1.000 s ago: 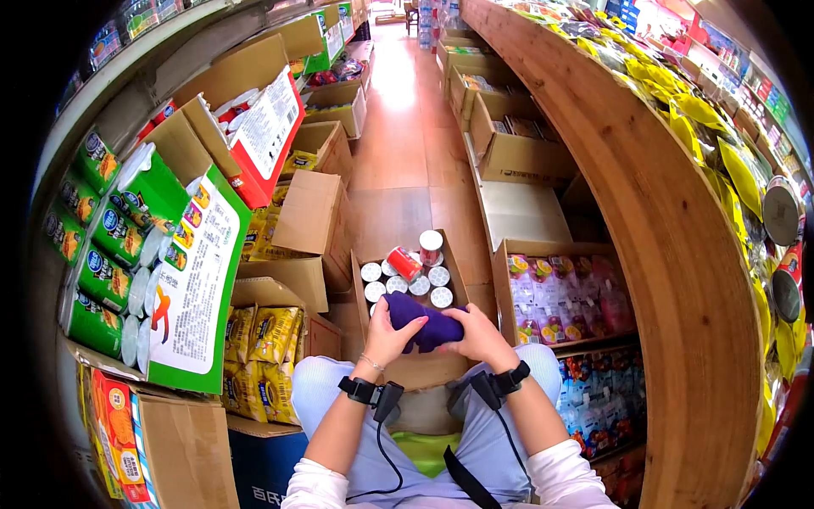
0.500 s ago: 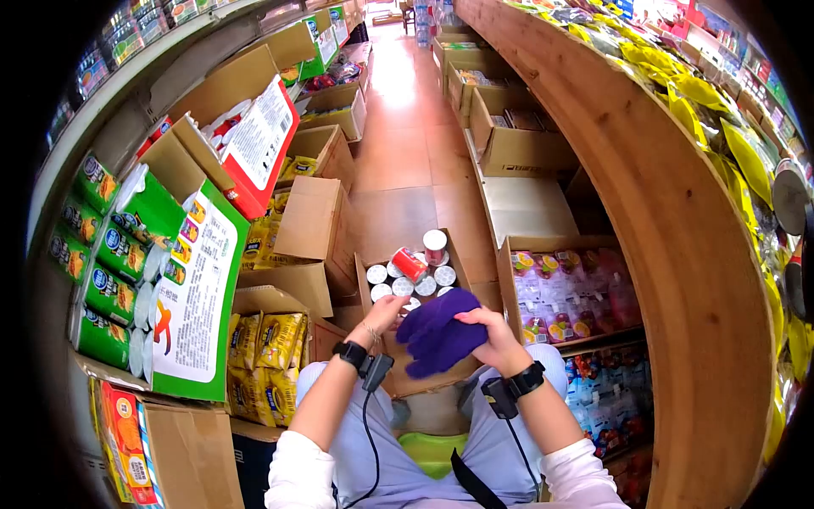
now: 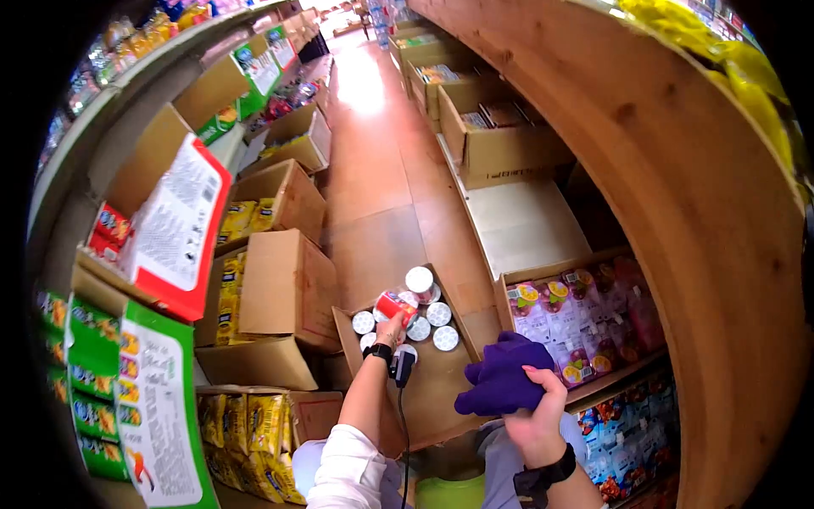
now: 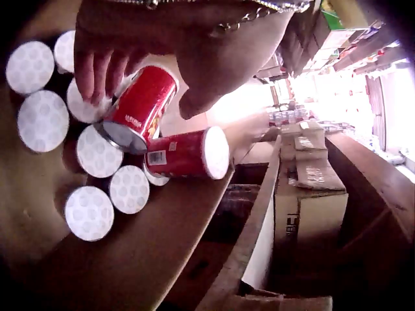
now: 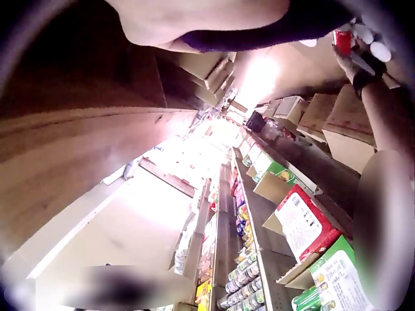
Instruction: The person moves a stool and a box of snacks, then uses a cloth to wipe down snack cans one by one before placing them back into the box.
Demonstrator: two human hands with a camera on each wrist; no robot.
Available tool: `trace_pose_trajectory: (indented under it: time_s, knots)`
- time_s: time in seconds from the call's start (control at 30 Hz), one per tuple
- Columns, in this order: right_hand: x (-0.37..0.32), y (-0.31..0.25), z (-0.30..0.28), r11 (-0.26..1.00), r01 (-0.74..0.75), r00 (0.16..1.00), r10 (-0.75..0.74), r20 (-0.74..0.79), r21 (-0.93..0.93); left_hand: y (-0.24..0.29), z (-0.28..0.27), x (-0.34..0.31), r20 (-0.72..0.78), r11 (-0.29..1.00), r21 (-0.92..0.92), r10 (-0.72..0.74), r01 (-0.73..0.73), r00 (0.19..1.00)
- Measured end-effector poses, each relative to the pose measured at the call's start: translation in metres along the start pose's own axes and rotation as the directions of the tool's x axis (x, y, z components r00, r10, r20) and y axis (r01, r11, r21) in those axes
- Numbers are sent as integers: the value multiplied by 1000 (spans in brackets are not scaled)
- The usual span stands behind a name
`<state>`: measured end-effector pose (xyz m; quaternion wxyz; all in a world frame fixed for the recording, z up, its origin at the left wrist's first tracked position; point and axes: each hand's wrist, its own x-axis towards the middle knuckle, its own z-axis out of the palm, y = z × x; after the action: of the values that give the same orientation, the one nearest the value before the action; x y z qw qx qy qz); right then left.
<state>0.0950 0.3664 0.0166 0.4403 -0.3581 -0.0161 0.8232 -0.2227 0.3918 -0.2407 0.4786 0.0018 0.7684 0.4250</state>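
While left hand (image 3: 392,327) clasps red can (image 3: 395,304) near carton (image 3: 424,390) rim, right hand (image 3: 538,428) grips cloth (image 3: 500,386)

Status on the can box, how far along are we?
Done: nothing marks any can as finished. In hand: left hand grips a tilted red can over the upright cans in the cardboard box; right hand holds a purple cloth aside, clear of the cans. Left: likely most of it; a second red can lies loose on the lids.

Left hand (image 3: 392,327) stretched forward, fingers curled; right hand (image 3: 536,417) clenched near the lap
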Motion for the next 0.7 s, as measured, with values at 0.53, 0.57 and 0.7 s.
trace_pose_trajectory:
  time_s: [0.53, 0.57, 0.7]
  knots:
    - [12, 30, 2, 984, -175, 984, 174, -34, -26, -95, -3, 64, -41, 853, 485, 244, -194, 969]
    - [11, 29, 9, 988, -154, 988, 153, -23, -29, -109, -9, 66, -49, 808, 568, 223, -157, 974]
    - [16, 31, 10, 995, -81, 996, 79, -28, -54, -142, -24, 51, 32, 884, 467, 1, -16, 999]
